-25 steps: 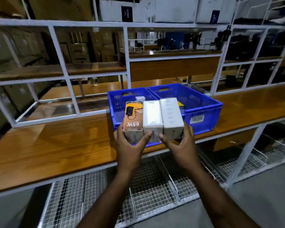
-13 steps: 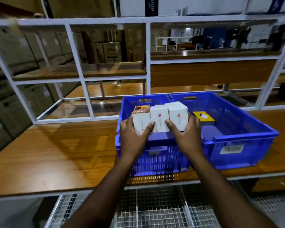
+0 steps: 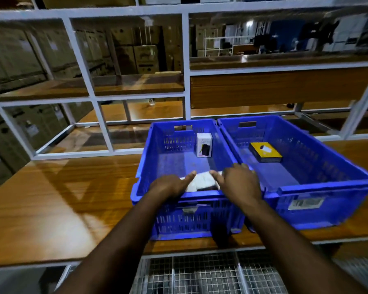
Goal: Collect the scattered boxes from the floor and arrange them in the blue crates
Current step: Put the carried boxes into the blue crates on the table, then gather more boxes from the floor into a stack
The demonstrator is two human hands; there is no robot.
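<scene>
Wooden shelf (image 3: 62,198): left crate (image 3: 149,166) (white boxes (image 3: 200,181)), right crate (image 3: 327,166) yellow box (image 3: 265,151).

Hardly any lettering comes through cleanly here. The small white box (image 3: 204,144) standing at the far wall of the left blue crate (image 3: 149,166) carries a line of dark print above a black product picture, but the letters are too blurred to make out. The yellow-and-black box (image 3: 265,151) lying flat in the right blue crate (image 3: 327,158) shows only a pale picture on its top, no legible words. A white sticker (image 3: 305,203) on the right crate's front wall bears smeared print, unreadable. The cartons (image 3: 146,58) behind the rack have pale labels, also too dim to read.
</scene>
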